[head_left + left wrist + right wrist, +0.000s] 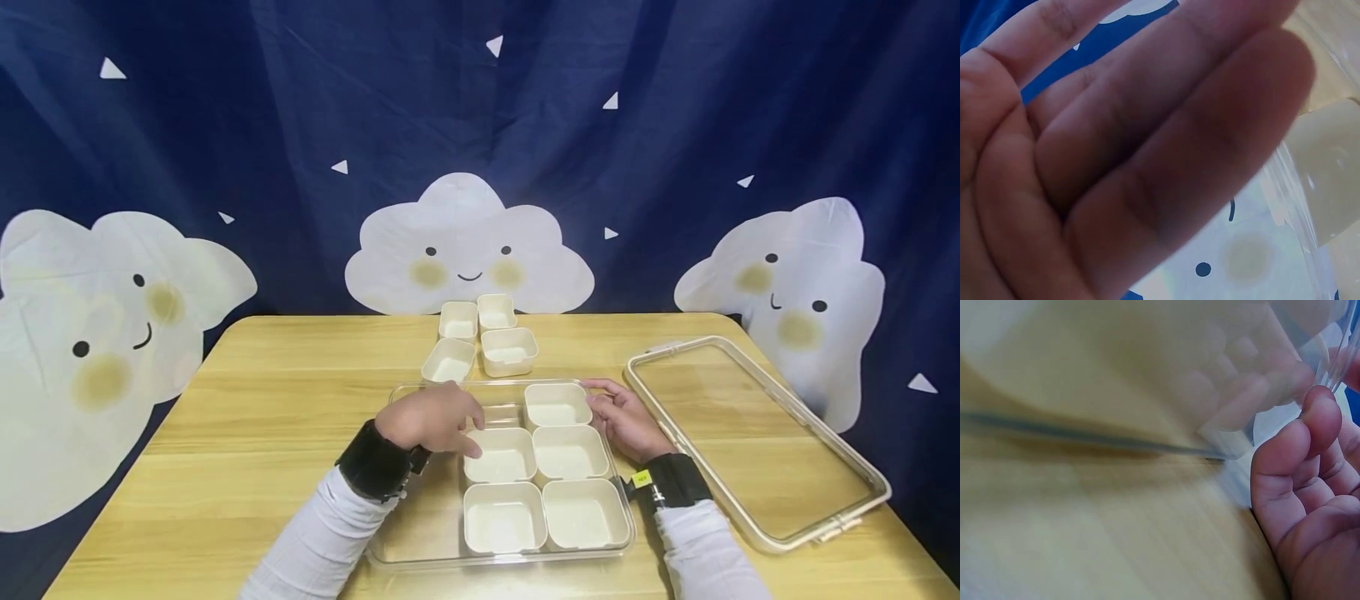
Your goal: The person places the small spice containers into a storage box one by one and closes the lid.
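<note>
A clear plastic box (420, 533) stands on the table, with several cream square cups in two columns on its right side. My left hand (438, 417) hovers over the box with loosely spread fingers and nothing in them. Its fingertips are close to the rim of the middle cup of the left column (500, 457). The right hand (628, 423) holds the box at its far right corner, beside the back cup (558, 406). In the right wrist view, bent fingers (1282, 450) meet the transparent wall. The left wrist view shows the left fingers (1210, 144) close up.
Several more cream cups (510, 352) stand together behind the box, near the table's far edge. A clear lid with a cream frame (795, 400) lies on the right of the table (225, 467). A dark blue curtain with clouds hangs behind.
</note>
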`<state>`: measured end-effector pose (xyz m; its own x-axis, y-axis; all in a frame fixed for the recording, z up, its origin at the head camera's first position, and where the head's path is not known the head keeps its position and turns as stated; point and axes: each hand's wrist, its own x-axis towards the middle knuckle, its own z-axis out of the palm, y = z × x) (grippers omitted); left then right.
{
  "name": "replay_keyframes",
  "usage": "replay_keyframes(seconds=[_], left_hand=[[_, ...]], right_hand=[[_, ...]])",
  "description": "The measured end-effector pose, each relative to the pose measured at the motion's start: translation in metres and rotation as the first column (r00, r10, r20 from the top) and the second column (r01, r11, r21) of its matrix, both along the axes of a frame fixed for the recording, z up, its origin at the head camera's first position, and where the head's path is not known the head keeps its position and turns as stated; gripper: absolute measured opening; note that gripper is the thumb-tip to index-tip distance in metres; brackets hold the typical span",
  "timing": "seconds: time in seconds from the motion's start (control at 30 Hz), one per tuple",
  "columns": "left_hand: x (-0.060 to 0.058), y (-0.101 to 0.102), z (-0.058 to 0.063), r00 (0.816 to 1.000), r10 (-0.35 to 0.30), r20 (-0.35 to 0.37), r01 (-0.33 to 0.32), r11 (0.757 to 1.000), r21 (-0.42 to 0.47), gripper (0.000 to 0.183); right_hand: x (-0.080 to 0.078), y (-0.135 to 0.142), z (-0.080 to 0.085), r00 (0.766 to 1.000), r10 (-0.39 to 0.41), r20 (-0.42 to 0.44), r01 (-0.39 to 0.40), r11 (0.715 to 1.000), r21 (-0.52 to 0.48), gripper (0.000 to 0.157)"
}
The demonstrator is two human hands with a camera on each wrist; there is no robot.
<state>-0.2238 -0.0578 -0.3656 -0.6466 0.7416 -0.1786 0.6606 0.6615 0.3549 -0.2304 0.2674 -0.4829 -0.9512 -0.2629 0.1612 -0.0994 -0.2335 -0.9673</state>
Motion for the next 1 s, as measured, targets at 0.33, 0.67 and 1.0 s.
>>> replay_keyframes(seconds=[0.33, 0.67, 1.0], left_hand=[[-0.003, -0.002, 0.002, 0.997, 0.053, -0.049, -0.049, 0.996, 0.078, 0.028], [-0.017, -0.017, -0.001, 0.991, 0.083, -0.109, -0.053, 0.965, 0.256, 0.023], [-0.026, -0.030, -0.004, 0.975, 0.218, -0.053, -0.191, 0.931, 0.312, 0.024]], right_hand=[[0.000, -0.001, 0.003, 0.999, -0.031, 0.004, 0.031, 0.999, 0.019, 0.025], [0.000, -0.004, 0.001, 0.999, -0.026, 0.020, 0.026, 0.999, -0.018, 0.024], [0.001, -0.004, 0.000, 0.998, -0.030, 0.046, 0.031, 0.999, -0.014, 0.023]])
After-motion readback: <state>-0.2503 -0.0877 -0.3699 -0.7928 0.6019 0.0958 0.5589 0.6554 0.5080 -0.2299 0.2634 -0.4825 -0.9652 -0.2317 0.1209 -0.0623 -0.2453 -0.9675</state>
